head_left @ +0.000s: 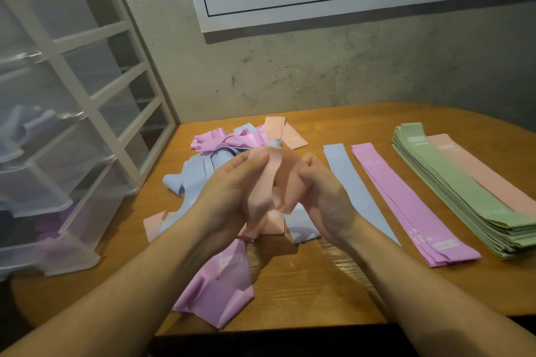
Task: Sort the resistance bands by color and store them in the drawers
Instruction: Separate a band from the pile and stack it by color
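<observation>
Both hands over the middle of the surface, working one peach band. Left hand curled, thumb and fingers pinching the band's upper edge; right hand curled round its other side. Band crumpled and twisted between them, lifted clear of the mixed heap of pink, blue and peach bands just behind and below.

Sorted rows to the right: blue strip, pink stack, thick green stack, and peach stack at the far right, partly under the green. Drawers at the left, some with purple and blue bands inside; none of the sorted rows stored yet.

Step in hand, by the look of it: straightening the peach band before adding it to its row. Best done by sliding the pinches apart to opposite ends, shaking out the twist, keeping the loop flat and unstretched. Then across over the green stack without dragging it, ends squared with the peach stack. Thin rubber likely to cling and fold back on itself, so light tension until laid down.
</observation>
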`<state>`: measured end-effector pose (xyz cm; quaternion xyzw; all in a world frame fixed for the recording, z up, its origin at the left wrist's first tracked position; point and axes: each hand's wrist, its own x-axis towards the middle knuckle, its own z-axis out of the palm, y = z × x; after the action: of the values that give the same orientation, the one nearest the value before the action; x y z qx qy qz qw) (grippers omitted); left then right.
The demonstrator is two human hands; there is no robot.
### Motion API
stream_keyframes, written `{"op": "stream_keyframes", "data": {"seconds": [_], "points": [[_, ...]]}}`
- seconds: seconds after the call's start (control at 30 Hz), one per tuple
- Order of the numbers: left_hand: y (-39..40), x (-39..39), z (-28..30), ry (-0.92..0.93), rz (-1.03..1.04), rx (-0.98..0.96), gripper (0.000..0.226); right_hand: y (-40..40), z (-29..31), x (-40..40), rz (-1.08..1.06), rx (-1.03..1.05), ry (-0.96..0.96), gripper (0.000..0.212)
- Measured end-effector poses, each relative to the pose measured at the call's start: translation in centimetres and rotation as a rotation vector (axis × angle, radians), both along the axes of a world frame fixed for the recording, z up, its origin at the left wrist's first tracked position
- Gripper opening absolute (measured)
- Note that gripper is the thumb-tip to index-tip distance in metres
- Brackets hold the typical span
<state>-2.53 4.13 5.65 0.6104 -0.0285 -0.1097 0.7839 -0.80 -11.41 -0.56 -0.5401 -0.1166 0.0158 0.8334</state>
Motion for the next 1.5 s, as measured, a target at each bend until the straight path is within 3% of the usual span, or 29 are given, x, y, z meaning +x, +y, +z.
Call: {"op": "stream_keyframes", "data": {"seconds": [0.07,0.13,0.37,0.43,0.5,0.57,0.7,0.83,0.97,1.2,1.27,1.4,1.5], "points": [[0.1,0.0,0.4,-0.001,0.028,-0.037,0.023,0.3,-0.1,-0.1,0.011,-0.169,-0.026,0.021],[0.3,0.2,0.5,-0.012,0.052,-0.049,0.021,0.9,-0.2,-0.3,-0.013,-0.268,-0.039,0.013],[0.8,0.8,0.6,-0.041,0.11,-0.055,0.018,1.2,-1.5,-0.6,-0.057,-0.334,-0.004,0.03],[0.9,1.0,0.5,-0.019,0.112,-0.089,0.018,1.0,-2.0,-0.5,-0.111,-0.388,-0.024,0.027],[0.9,1.1,0.4,-0.019,0.111,-0.091,0.021,1.0,-2.2,-0.4,-0.141,-0.461,-0.059,0.011],[0.7,1.1,0.5,-0.046,0.108,-0.086,0.024,1.0,-2.4,-0.4,-0.119,-0.515,-0.061,0.015],[0.4,1.5,0.6,-0.095,0.12,-0.08,0.027,1.0,-1.6,-1.1,0.016,-0.455,0.043,0.032],[0.7,2.2,0.3,-0.072,0.104,-0.051,0.033,1.0,-2.1,-1.2,0.074,-0.518,0.042,0.028],[1.8,3.2,-0.3,0.043,0.074,0.067,0.023,0.6,-2.8,-1.1,0.027,-0.512,0.082,0.018],[3.4,4.6,-2.5,0.092,0.239,0.359,0.034,0.4,-2.5,-1.1,-0.013,-0.47,0.135,0.025],[3.3,4.6,-2.9,0.075,0.264,0.343,0.036,0.5,-2.5,-1.1,0.01,-0.455,0.137,0.032],[2.6,4.7,-2.8,0.09,0.266,0.166,0.04,0.3,-2.3,-1.5,0.164,-0.43,0.184,0.01],[2.5,5.2,-2.7,0.081,0.298,0.122,0.041,0.2,-2.4,-1.7,0.224,-0.435,0.216,0.014]]}}
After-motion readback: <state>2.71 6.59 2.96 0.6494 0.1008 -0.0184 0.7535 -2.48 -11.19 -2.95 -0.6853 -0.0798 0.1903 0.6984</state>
